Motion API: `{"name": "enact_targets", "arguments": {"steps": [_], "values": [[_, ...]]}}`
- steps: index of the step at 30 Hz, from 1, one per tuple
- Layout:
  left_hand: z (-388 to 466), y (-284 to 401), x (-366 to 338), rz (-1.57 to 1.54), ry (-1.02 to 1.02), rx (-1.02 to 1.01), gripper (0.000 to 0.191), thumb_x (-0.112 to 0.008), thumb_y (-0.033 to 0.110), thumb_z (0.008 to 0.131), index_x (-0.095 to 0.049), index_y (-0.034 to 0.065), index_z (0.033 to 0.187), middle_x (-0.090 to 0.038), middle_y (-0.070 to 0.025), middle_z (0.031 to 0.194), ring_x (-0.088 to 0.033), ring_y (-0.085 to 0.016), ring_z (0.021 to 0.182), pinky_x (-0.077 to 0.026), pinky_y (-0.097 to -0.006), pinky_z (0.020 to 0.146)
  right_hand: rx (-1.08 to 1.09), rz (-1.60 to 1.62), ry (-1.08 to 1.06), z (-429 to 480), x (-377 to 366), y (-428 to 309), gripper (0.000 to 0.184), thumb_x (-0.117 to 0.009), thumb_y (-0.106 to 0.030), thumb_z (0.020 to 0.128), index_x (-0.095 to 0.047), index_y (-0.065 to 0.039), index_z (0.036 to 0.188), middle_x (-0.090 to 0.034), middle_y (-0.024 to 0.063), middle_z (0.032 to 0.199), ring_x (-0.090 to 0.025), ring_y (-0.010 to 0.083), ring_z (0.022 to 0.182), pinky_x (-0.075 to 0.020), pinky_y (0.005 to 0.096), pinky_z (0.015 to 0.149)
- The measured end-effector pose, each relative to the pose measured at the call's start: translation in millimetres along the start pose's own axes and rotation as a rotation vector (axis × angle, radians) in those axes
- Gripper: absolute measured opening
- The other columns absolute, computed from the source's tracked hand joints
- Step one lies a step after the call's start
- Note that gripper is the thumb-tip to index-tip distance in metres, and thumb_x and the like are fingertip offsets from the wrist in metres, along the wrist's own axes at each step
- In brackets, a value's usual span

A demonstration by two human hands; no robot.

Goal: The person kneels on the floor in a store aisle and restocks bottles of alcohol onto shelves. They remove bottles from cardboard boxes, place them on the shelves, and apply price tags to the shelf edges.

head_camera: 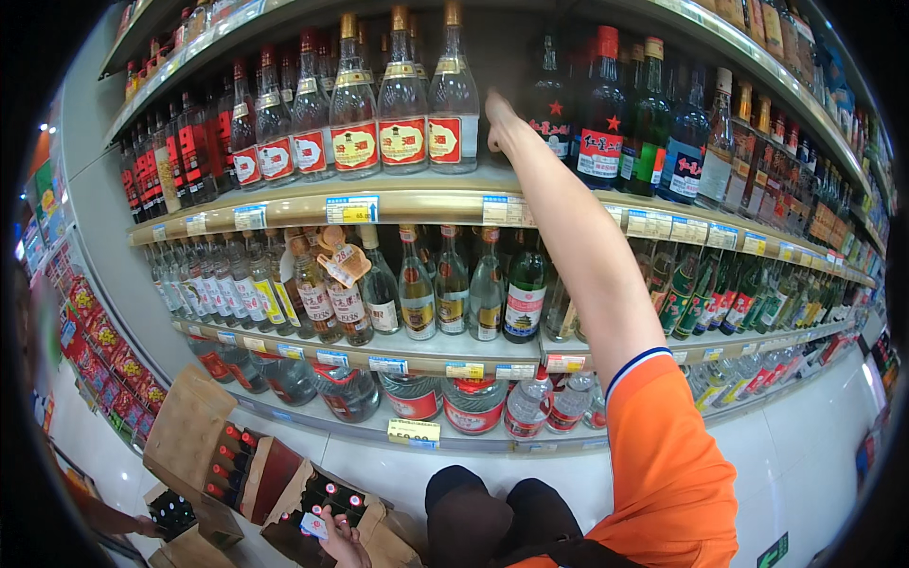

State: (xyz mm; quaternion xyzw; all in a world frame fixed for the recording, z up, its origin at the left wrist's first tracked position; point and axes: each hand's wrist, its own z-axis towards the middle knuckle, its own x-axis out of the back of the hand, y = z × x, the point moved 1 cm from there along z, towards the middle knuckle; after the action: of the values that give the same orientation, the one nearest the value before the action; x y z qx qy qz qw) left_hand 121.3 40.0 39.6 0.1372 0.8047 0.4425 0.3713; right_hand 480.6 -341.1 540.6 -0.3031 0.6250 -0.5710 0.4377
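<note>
My right hand (500, 122) reaches deep into a gap on the upper middle shelf (426, 193), its fingertips blurred and lost in shadow. Just left of it stands a clear glass liquor bottle (454, 92) with a gold cap and a red-and-yellow label. To its right are a dark blue bottle with a red star (556, 106) and a red-capped bottle (600, 113). Low down, my left hand (345, 545) holds a small white card-like thing (314, 525). Under that hand, an open cardboard carton (387, 543) holds dark bottles with white-and-red caps (355, 500).
Another open carton (188, 419) holds red-capped bottles (226, 451). A co-worker's hand (147, 527) touches dark bottles at lower left. Packed bottles (452, 305) fill the lower shelf, with large plastic jugs (474, 406) beneath. Snack packets (106, 341) hang at left.
</note>
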Motion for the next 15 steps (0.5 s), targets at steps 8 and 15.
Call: {"name": "enact_targets", "arguments": {"steps": [8,15], "values": [[-22,31,-88,0.234,-0.229,-0.152,0.026,-0.053,0.022,0.095,-0.057,0.0000,0.108,-0.053,-0.0012,0.066,-0.033,-0.001,0.043,-0.025,-0.0187,0.038,1.561,-0.410,0.334,-38,39,-48,0.029,-0.052,-0.007,0.079,-0.067,-0.008,0.104,-0.062,0.0151,0.099,-0.057,0.0294,0.096,-0.0425,0.0368,0.090],[-73,146,-300,0.341,-0.902,-1.201,0.017,-0.065,0.001,0.082,-0.063,-0.0021,0.099,-0.068,-0.0100,0.086,-0.066,-0.015,0.076,-0.051,-0.0266,0.067,0.912,-0.760,0.580,-1,57,-80,0.062,-0.062,-0.019,0.077,-0.035,0.000,0.129,-0.052,0.0272,0.119,-0.051,0.0408,0.113,-0.0409,0.0437,0.097]]}}
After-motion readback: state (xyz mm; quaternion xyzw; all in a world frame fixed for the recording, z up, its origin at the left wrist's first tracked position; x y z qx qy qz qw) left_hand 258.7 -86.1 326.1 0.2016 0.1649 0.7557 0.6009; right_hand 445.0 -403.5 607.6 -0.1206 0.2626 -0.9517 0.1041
